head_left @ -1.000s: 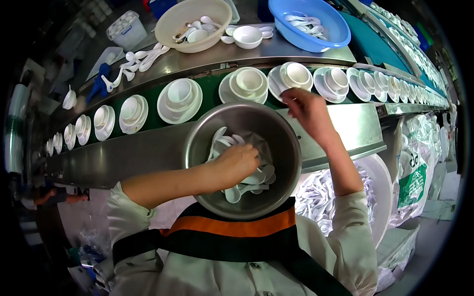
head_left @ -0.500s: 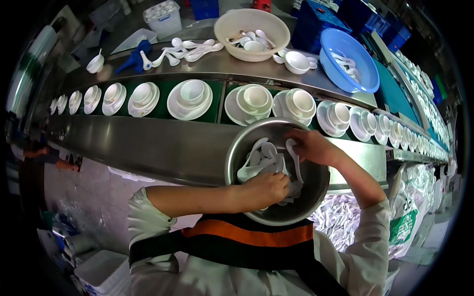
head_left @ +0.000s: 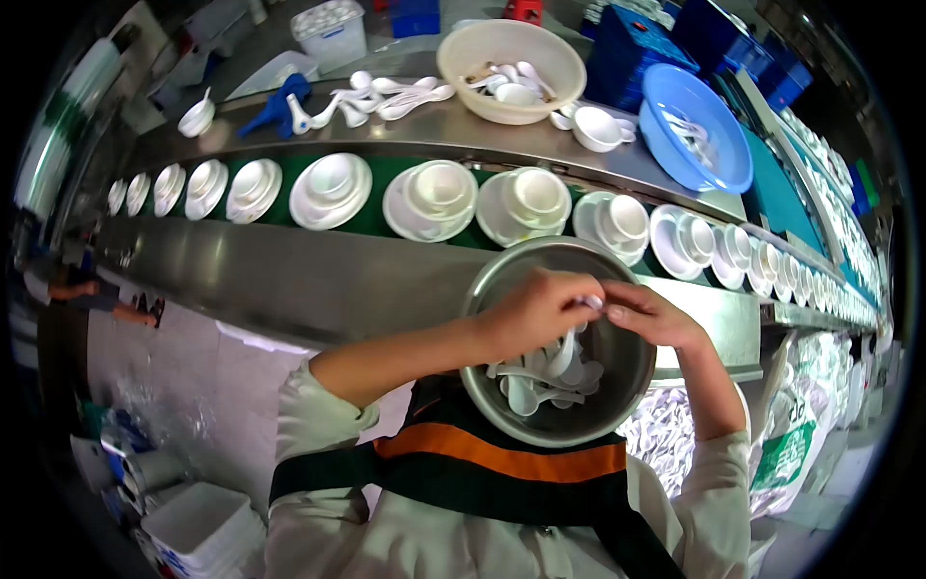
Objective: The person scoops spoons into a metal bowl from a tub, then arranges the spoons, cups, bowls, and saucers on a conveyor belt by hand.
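Note:
A steel bowl [head_left: 632, 381] in front of my body holds several white spoons [head_left: 526, 394]. Over its middle, my left hand [head_left: 550, 304] is closed around white spoon handles, with a pale handle end showing at its fingers. My right hand [head_left: 644, 311] meets it from the right, its fingers and thumb pinched at the same handle ends. A white spoon [head_left: 562, 359] hangs below the hands, bowl end down. How many spoons are gripped is hidden by the fingers.
Behind the steel bowl runs a green conveyor [head_left: 381, 217] with stacked white dishes [head_left: 439, 193]. On the far ledge are loose spoons [head_left: 415, 96], a cream basin [head_left: 511, 106] and a blue basin [head_left: 690, 174]. A heap of spoons [head_left: 661, 429] lies right of my body.
My left hand has risen from the spoons inside the bowl and joined my right hand. The dish sets on the conveyor have shifted left relative to the bowl.

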Demonstrator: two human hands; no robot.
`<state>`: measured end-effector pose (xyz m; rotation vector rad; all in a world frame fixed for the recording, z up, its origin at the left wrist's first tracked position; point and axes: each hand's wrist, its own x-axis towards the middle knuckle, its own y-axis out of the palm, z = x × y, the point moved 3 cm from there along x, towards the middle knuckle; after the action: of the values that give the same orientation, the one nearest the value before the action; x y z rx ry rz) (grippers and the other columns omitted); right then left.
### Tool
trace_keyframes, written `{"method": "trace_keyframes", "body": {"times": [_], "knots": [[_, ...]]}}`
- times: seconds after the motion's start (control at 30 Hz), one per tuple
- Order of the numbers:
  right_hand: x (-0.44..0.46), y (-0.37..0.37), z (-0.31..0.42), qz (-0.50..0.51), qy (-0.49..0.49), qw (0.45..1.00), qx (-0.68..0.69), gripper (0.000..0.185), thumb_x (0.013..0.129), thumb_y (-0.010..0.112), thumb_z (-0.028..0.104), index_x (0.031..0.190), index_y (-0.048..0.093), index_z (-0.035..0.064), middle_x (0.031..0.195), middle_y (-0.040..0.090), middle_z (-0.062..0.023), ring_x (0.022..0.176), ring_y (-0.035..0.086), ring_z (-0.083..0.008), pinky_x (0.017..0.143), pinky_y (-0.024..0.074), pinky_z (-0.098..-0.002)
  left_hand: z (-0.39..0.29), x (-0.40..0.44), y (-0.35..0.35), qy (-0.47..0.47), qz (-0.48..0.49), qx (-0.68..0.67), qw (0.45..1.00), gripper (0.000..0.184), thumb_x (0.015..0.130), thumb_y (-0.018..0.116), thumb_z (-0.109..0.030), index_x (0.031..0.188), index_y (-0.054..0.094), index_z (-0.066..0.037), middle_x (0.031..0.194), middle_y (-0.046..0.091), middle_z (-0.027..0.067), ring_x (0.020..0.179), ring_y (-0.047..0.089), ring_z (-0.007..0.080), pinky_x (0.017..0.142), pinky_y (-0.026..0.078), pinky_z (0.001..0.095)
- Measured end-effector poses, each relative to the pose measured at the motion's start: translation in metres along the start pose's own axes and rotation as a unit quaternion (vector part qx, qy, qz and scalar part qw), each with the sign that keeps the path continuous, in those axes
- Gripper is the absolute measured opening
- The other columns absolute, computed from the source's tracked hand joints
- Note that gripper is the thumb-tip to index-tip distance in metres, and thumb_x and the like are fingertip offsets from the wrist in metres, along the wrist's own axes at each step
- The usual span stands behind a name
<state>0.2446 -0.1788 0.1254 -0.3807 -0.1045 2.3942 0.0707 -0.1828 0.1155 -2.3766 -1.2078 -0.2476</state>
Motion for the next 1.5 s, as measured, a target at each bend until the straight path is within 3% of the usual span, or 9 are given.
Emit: {"method": "trace_keyframes", "body": {"times": [0.23,0.43,0.6,0.73,1.07,1.23,1.3,1.4,1.5], "knots": [[-0.004,-0.028,-0.018,-0.167,-0.045,0.969,0.174,0.025,0.087,0.053,0.005,0.111,0.050,-0.0006,0.095,0.062,-0.0077,0.083,0.060,-0.0128,0.075,0.0483,-0.0263,0.025,0.015,-0.023,-0.177,-0.103,-0.265,0.942,0.030,0.085,0.054,-0.006,0.114,0.053,0.001,0.098,0.062,0.0107,0.080,0.059,0.0117,0.068,0.051,0.0238],[-0.013,-0.103,-0.094,-0.470,0.033,0.792,-0.389,0.010,0.077,0.061,0.008,0.083,0.058,0.0010,0.079,0.063,-0.0097,0.068,0.061,-0.0256,0.061,0.0474,-0.0329,0.056,0.036,-0.082,-0.154,-0.208,-0.177,0.949,0.034,0.084,0.053,-0.002,0.117,0.050,0.003,0.098,0.061,0.0126,0.080,0.059,0.0138,0.074,0.048,0.0238],[0.019,-0.094,-0.127,-0.400,-0.071,0.655,-0.637,0.013,0.069,0.064,0.015,0.081,0.062,0.0081,0.111,0.053,-0.0090,0.102,0.048,-0.0263,0.089,0.0364,-0.0371,0.080,0.047,-0.106,-0.153,-0.262,0.088,0.949,0.016,0.076,0.065,-0.006,0.090,0.061,0.000,0.069,0.062,0.0105,0.057,0.060,0.0156,0.055,0.048,0.0272],[0.036,-0.094,-0.104,-0.420,-0.091,0.701,-0.569,0.029,0.069,0.065,0.015,0.097,0.062,0.0078,0.115,0.052,-0.0103,0.105,0.048,-0.0278,0.088,0.0392,-0.0368,0.128,0.048,-0.113,-0.140,-0.235,0.291,0.917,0.018,0.076,0.067,-0.016,0.075,0.057,-0.001,0.051,0.054,0.0057,0.040,0.049,0.0100,0.038,0.038,0.0261],[0.009,0.038,-0.043,-0.020,-0.172,0.710,-0.682,0.019,0.071,0.056,0.008,0.089,0.059,0.0101,0.094,0.058,-0.0030,0.089,0.058,-0.0183,0.062,0.0504,-0.0273,0.197,0.033,-0.124,-0.382,-0.218,0.140,0.887,0.040,0.085,0.055,-0.027,0.104,0.044,0.006,0.051,0.054,0.0127,0.035,0.052,0.0184,0.031,0.039,0.0289],[-0.015,0.017,-0.004,-0.101,-0.224,0.729,-0.639,0.021,0.066,0.058,0.008,0.086,0.059,0.0107,0.084,0.054,-0.0033,0.081,0.056,-0.0173,0.055,0.0492,-0.0263,0.187,0.005,-0.148,-0.229,-0.240,0.527,0.782,0.048,0.079,0.060,-0.032,0.113,0.046,-0.002,0.063,0.059,0.0135,0.056,0.061,0.0213,0.050,0.047,0.0317],[-0.024,-0.016,-0.004,-0.234,-0.155,0.704,-0.652,0.015,0.067,0.062,0.012,0.082,0.058,0.0089,0.073,0.054,-0.0024,0.068,0.057,-0.0171,0.050,0.0472,-0.0292,0.140,0.006,-0.144,-0.278,-0.215,0.421,0.836,0.037,0.080,0.057,-0.029,0.105,0.051,-0.002,0.078,0.063,0.0189,0.076,0.061,0.0346,0.067,0.047,0.0421],[-0.018,-0.066,-0.036,-0.328,-0.021,0.680,-0.655,0.007,0.077,0.058,0.017,0.078,0.058,0.0105,0.067,0.059,-0.0058,0.058,0.062,-0.0195,0.047,0.0469,-0.0313,0.069,0.015,-0.105,-0.188,-0.140,0.297,0.926,0.022,0.081,0.059,-0.024,0.089,0.060,-0.003,0.067,0.061,0.0125,0.059,0.059,0.0230,0.056,0.045,0.0333],[0.009,-0.090,-0.115,-0.268,0.084,0.655,-0.702,0.009,0.076,0.057,0.020,0.073,0.061,0.0118,0.067,0.061,-0.0066,0.060,0.063,-0.0198,0.050,0.0493,-0.0342,0.025,0.007,-0.031,-0.207,0.168,0.449,0.853,0.030,0.076,0.062,-0.033,0.074,0.065,-0.003,0.070,0.062,0.0172,0.067,0.062,0.0318,0.060,0.048,0.0409]]}}
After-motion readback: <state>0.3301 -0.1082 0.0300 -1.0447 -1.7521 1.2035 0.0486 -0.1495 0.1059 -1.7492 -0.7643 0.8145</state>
